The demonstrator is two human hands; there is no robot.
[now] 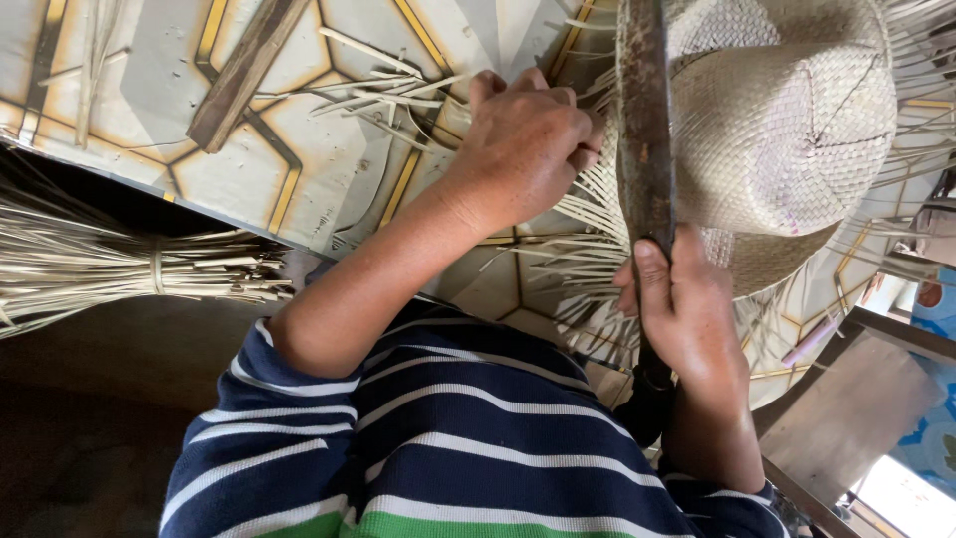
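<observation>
Woven straw hat [787, 130] beyond both hands; right hand [687, 309] closed round dark blade [645, 120], long axis pointing away; left hand [523, 144] pinching loose brim straws [588, 214].

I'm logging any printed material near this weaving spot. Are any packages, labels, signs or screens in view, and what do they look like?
None show: only the woven straw hat, a tied bundle of straw strips, a dark worn blade gripped by the right hand, and the left hand at the hat's loose strands.
</observation>
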